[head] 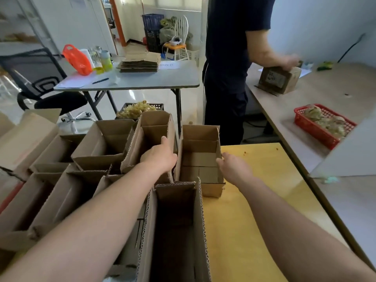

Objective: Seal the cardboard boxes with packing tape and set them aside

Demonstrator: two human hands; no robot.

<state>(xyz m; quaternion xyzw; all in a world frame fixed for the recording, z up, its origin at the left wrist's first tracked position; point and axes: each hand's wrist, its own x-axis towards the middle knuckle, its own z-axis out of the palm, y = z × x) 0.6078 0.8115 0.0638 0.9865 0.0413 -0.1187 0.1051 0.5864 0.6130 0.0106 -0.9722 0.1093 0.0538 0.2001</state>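
Almost half the yellow worktop [254, 210] is crowded with open cardboard boxes [97, 145], flaps standing up. At its far edge the left hand [160, 155] grips the right wall of a tilted box [150, 127]. Just beside that, the right hand [234, 167] touches the outer side of the neighbouring box [199, 157], which stands upright; whether its grip holds the wall cannot be told.

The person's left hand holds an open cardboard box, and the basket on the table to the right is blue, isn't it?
Not blue: the head view shows the basket is red. The rest stands: the left hand holds an open cardboard box, and the basket sits on the table to the right.
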